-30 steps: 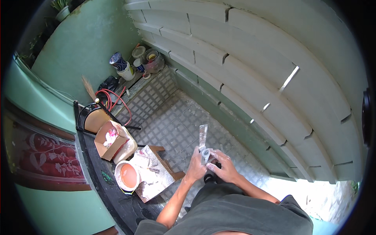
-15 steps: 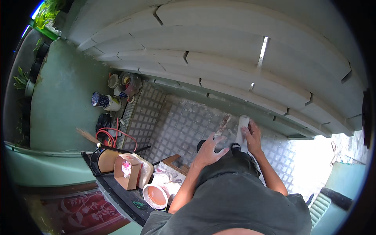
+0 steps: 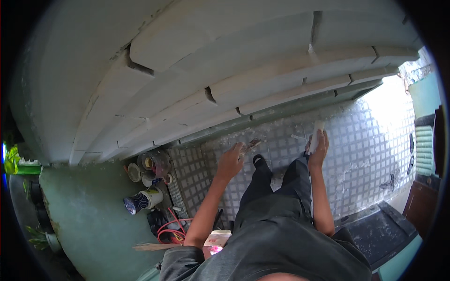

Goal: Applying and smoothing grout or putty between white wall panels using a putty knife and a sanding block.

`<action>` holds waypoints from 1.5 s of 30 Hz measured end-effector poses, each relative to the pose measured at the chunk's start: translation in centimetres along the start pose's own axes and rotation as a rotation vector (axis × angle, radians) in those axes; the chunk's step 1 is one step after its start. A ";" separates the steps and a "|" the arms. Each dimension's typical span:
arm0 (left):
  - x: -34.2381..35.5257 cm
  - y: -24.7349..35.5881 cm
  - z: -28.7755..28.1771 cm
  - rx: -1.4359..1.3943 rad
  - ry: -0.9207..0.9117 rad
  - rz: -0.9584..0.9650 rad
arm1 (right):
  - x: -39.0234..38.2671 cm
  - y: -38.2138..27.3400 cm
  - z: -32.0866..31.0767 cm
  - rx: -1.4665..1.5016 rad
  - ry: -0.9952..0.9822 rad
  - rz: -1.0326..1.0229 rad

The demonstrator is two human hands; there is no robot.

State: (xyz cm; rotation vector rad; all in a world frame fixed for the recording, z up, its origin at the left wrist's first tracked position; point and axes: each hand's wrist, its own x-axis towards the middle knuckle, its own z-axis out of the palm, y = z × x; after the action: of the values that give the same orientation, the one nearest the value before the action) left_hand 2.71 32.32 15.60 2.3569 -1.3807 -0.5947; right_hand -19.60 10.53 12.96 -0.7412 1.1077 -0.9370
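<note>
My right hand (image 3: 318, 151) is wrapped round a white cylinder-shaped roll or tube (image 3: 317, 131), which stands out past the fingers. To the left, my left hand (image 3: 231, 161) shows its back, with its fingers curled at the end of a narrow brown, pale-smeared strip (image 3: 253, 143). The strip's kind is not clear, and my fingers hide its near end. Both hands are out in front of my body, over the patterned tile floor (image 3: 281, 147) and close to the stepped pale wall ledges (image 3: 267, 70).
At the left, a patterned bucket (image 3: 136, 203), jars and tubs (image 3: 145, 166) and a red hose (image 3: 171, 232) sit along the green wall (image 3: 89, 210). A black-topped surface (image 3: 375, 234) is at the lower right. A thin pale scrap (image 3: 297, 136) lies on the floor.
My view has swung round, so the box and tubs at lower left are mostly out of sight. My hands have moved farther apart; the strip has shifted leftward with my left hand.
</note>
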 end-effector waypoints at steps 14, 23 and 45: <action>15.6 -7.5 3.0 0.298 -0.373 0.514 | 1.1 10.3 3.8 -0.098 -0.062 0.129; 14.8 -11.3 6.5 0.610 -0.404 0.620 | 12.5 9.0 9.2 -0.062 0.090 -0.634; 16.8 -10.8 5.1 0.623 -0.318 0.569 | 17.3 12.5 18.3 -0.314 0.138 -1.563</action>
State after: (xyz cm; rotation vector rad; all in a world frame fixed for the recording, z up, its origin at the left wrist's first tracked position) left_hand 15.36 22.15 2.92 2.1452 -2.5606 -0.4146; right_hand 3.72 1.06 0.52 -1.9070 0.6298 -2.1278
